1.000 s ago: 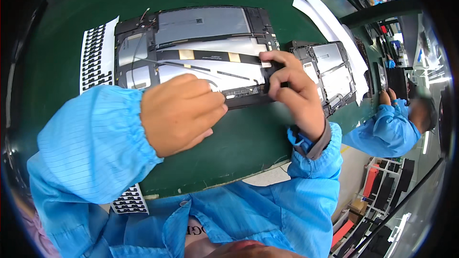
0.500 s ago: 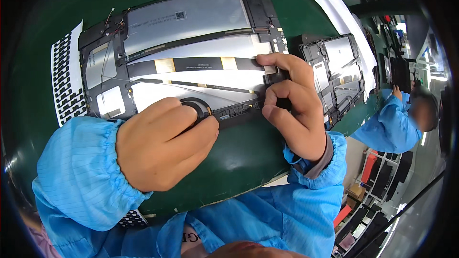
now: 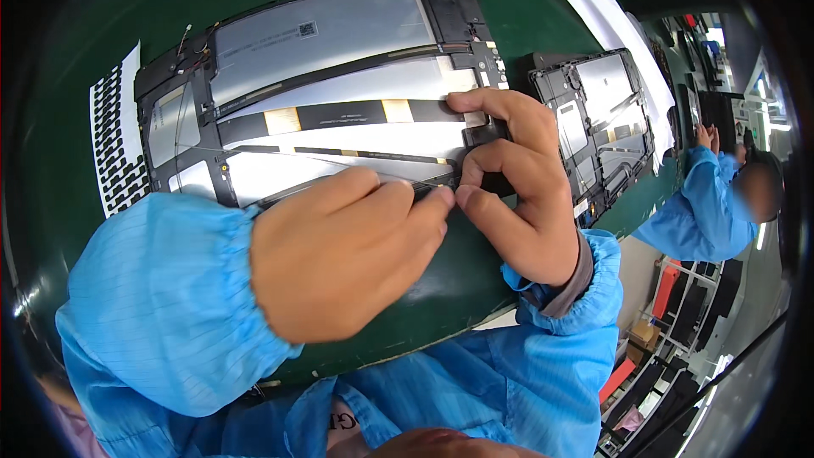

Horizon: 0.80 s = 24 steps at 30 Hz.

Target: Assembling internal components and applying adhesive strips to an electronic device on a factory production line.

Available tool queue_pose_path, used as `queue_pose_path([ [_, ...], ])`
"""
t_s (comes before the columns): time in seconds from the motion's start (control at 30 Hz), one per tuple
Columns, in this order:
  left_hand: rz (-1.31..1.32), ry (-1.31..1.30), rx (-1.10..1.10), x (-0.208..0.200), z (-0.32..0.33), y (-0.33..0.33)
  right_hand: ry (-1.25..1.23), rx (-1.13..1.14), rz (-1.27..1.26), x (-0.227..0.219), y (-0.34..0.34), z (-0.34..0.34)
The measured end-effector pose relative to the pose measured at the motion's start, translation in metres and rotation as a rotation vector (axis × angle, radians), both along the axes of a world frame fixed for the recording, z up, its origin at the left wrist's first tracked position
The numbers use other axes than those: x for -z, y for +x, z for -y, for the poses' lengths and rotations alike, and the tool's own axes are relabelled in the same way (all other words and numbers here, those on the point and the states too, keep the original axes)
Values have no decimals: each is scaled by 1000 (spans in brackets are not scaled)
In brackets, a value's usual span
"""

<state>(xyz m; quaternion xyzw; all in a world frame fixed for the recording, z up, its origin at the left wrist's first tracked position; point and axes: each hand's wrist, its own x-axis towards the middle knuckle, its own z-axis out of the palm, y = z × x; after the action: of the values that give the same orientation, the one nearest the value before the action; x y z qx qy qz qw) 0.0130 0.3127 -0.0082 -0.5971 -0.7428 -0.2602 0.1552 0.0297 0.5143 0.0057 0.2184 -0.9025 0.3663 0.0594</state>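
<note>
An opened tablet-like device with flat silver battery panels and a black frame lies on the green table. My left hand reaches over its near edge, fingers closed, the tips hiding whatever they grip. A thin grey cable slants across the lower panel towards those fingertips. Closed and bent at the device's near right corner is my right hand. Its upper finger presses the right end of a black strip with gold patches. The right thumb tip almost meets the left fingertips; what lies between them is hidden.
A second opened device lies at the right, beside white sheets. Left of the first device is a white sheet with black pieces. A co-worker in blue is further right, near a shelf rack.
My left hand has moved right along the near edge, up to my right thumb. The black curved piece by its fingers no longer shows. The device has shifted slightly left in view.
</note>
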Motion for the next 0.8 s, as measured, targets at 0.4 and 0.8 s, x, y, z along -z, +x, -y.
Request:
queue_pose_path([
  [0.4, 10, -99, 8, 2, 1, -2, -120, 84, 47, -12, 9, -12],
  [0.8, 54, -167, -4, -1, 1, -4, 71, 6, -80, -4, 4, -5],
])
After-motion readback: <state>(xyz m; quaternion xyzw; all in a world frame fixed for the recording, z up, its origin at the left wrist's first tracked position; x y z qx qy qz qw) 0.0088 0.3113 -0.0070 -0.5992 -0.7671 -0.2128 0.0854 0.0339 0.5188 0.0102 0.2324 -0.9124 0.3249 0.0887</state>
